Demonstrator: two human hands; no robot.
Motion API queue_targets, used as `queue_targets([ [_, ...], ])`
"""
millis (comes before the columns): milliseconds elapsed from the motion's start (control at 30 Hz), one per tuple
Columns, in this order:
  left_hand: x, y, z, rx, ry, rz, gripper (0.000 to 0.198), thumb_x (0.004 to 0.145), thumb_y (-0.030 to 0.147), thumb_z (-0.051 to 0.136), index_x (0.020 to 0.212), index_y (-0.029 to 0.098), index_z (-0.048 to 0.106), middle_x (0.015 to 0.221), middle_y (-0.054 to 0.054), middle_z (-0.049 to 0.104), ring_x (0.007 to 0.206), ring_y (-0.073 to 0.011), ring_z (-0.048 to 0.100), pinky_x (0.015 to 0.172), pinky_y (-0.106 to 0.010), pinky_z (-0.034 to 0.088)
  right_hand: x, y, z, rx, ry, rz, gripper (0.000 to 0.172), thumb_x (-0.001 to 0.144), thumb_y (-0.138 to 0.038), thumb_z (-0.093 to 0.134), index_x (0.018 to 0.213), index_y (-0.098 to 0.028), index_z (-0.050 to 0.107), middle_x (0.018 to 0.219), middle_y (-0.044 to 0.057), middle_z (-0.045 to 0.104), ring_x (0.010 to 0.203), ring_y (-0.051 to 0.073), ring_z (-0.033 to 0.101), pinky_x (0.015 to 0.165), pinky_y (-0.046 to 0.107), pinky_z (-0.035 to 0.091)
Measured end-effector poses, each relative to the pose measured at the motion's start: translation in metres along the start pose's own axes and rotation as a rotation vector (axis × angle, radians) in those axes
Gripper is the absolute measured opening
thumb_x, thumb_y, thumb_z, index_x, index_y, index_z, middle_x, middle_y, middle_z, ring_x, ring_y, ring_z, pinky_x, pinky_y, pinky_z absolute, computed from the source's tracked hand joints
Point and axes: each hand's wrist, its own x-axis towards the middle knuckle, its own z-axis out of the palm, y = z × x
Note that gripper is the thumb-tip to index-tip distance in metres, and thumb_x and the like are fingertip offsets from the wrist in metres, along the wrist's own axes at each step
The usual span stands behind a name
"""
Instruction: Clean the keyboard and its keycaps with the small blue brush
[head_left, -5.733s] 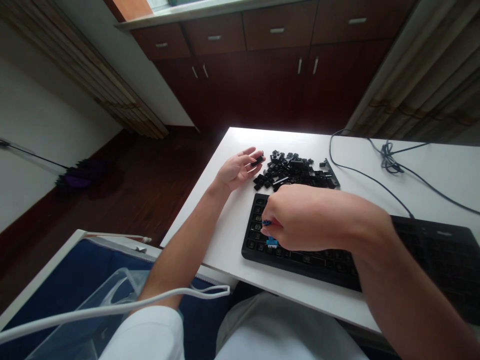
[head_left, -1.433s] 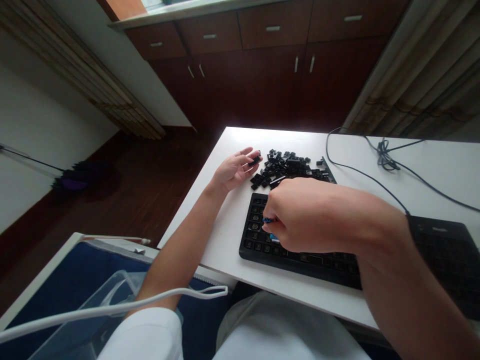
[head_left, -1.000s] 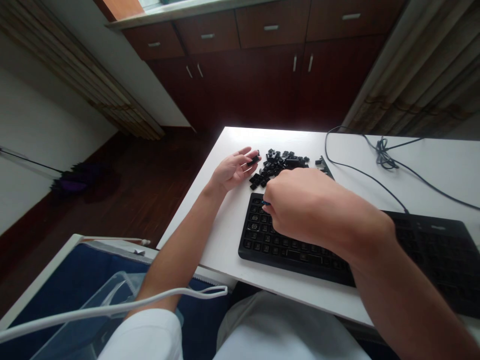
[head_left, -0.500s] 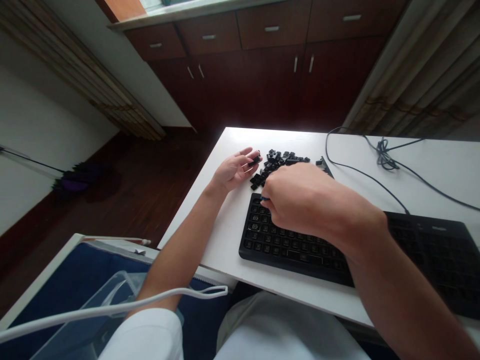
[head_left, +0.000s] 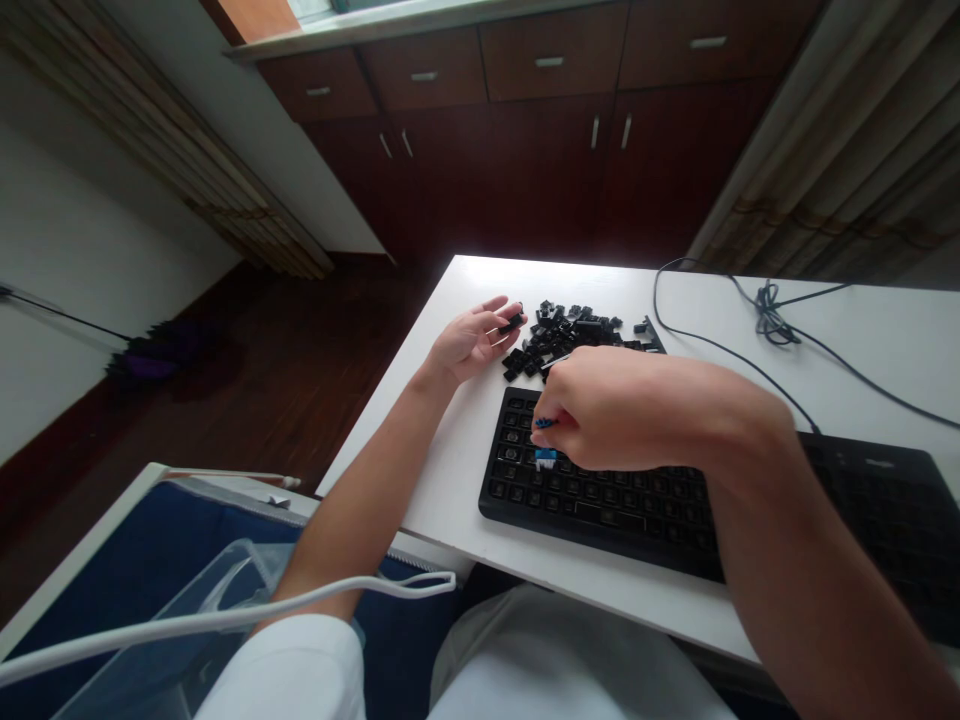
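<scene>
My right hand (head_left: 607, 405) is closed around a small blue brush (head_left: 546, 456) with pale bristles. The brush head points down over the left part of a black keyboard (head_left: 592, 545), whose keycaps are off there and whose bare key sockets show. A thin pale end sticks out above my fist. To the left, my left hand (head_left: 472, 340) is palm up, its fingers pinching a black keycap (head_left: 512, 322). Just right of those fingers lies a loose heap of black keycaps (head_left: 551, 330) on the white table (head_left: 420, 440).
A black cable (head_left: 739, 347) runs from the keyboard's back edge to a coil (head_left: 772, 315) at the right. In front on the left are a clear plastic box (head_left: 187, 640) and a white bar (head_left: 225, 615). Wooden cabinets (head_left: 510, 170) stand beyond the table.
My right hand has drawn back slightly toward me and right, bringing the blue brush head into view above the keys. My left hand keeps its pinch on the keycap.
</scene>
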Motion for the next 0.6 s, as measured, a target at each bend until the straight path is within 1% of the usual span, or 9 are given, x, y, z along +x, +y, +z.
queue_targets([
  [100, 0.0, 0.0, 0.0, -0.001, -0.001, -0.003, 0.041, 0.073, 0.002, 0.065, 0.11, 0.019, 0.06, 0.128, -0.009, 0.065, 0.119, -0.0244, 0.064, 0.095, -0.034, 0.056, 0.0, -0.002, 0.0, 0.007, 0.007, 0.02, 0.025, 0.086, -0.032, 0.052, 0.076, -0.019, 0.069, 0.068, 0.004, 0.066, 0.05, 0.013, 0.048, 0.053, 0.028, 0.032],
  [200, 0.001, -0.001, 0.0, -0.008, -0.002, 0.001, 0.04, 0.072, 0.002, 0.066, 0.108, 0.018, 0.06, 0.126, -0.008, 0.066, 0.116, -0.0239, 0.066, 0.094, -0.033, 0.057, -0.001, -0.005, -0.002, -0.091, 0.154, 0.072, 0.024, 0.086, -0.03, 0.052, 0.077, -0.019, 0.071, 0.064, 0.004, 0.064, 0.051, 0.013, 0.047, 0.055, 0.029, 0.031],
  [267, 0.001, -0.001, 0.0, -0.012, 0.006, 0.005, 0.039, 0.072, 0.002, 0.067, 0.108, 0.018, 0.06, 0.125, -0.008, 0.067, 0.114, -0.0239, 0.067, 0.094, -0.034, 0.057, -0.003, -0.007, -0.004, -0.133, 0.267, 0.06, 0.025, 0.088, -0.03, 0.051, 0.082, -0.018, 0.072, 0.065, 0.005, 0.063, 0.052, 0.014, 0.046, 0.055, 0.029, 0.031],
  [300, 0.001, -0.001, 0.0, -0.012, 0.008, 0.005, 0.04, 0.072, 0.002, 0.067, 0.108, 0.018, 0.06, 0.125, -0.008, 0.067, 0.114, -0.0239, 0.067, 0.094, -0.034, 0.057, -0.005, -0.007, -0.005, -0.126, 0.281, 0.036, 0.026, 0.089, -0.031, 0.051, 0.084, -0.018, 0.073, 0.067, 0.005, 0.064, 0.053, 0.014, 0.046, 0.055, 0.029, 0.03],
  [400, 0.001, -0.001, 0.0, -0.016, 0.007, -0.005, 0.043, 0.072, 0.002, 0.066, 0.111, 0.018, 0.06, 0.125, -0.008, 0.067, 0.115, -0.0231, 0.067, 0.094, -0.032, 0.057, -0.008, -0.006, -0.004, -0.051, 0.157, -0.025, 0.03, 0.09, -0.037, 0.05, 0.081, -0.019, 0.071, 0.066, 0.004, 0.063, 0.052, 0.013, 0.045, 0.054, 0.029, 0.03],
  [467, 0.001, -0.001, 0.0, -0.02, 0.002, -0.013, 0.045, 0.073, 0.001, 0.066, 0.113, 0.018, 0.059, 0.125, -0.008, 0.067, 0.114, -0.0227, 0.067, 0.092, -0.031, 0.057, -0.006, -0.004, -0.001, -0.012, 0.055, -0.039, 0.03, 0.09, -0.037, 0.05, 0.076, -0.019, 0.07, 0.064, 0.004, 0.063, 0.051, 0.012, 0.045, 0.054, 0.029, 0.03],
  [500, 0.002, -0.001, -0.001, -0.022, 0.002, -0.015, 0.045, 0.072, 0.001, 0.066, 0.114, 0.018, 0.059, 0.125, -0.009, 0.067, 0.113, -0.0227, 0.068, 0.091, -0.031, 0.057, -0.005, -0.004, 0.001, -0.005, 0.035, -0.033, 0.029, 0.09, -0.035, 0.05, 0.073, -0.019, 0.069, 0.064, 0.003, 0.063, 0.051, 0.012, 0.045, 0.054, 0.028, 0.03],
  [533, 0.002, -0.001, -0.001, -0.024, -0.001, -0.015, 0.045, 0.072, 0.001, 0.066, 0.114, 0.017, 0.059, 0.125, -0.009, 0.067, 0.113, -0.023, 0.068, 0.09, -0.031, 0.057, -0.002, -0.004, 0.002, -0.009, 0.04, -0.022, 0.028, 0.089, -0.033, 0.051, 0.071, -0.019, 0.068, 0.063, 0.003, 0.063, 0.05, 0.012, 0.044, 0.053, 0.028, 0.03],
  [600, 0.003, -0.001, -0.001, -0.024, -0.007, -0.007, 0.045, 0.073, 0.001, 0.066, 0.114, 0.017, 0.058, 0.126, -0.009, 0.067, 0.113, -0.0239, 0.067, 0.091, -0.031, 0.057, 0.003, -0.003, 0.004, -0.052, 0.118, 0.021, 0.024, 0.087, -0.029, 0.053, 0.069, -0.018, 0.066, 0.062, 0.003, 0.062, 0.049, 0.012, 0.042, 0.053, 0.028, 0.029],
])
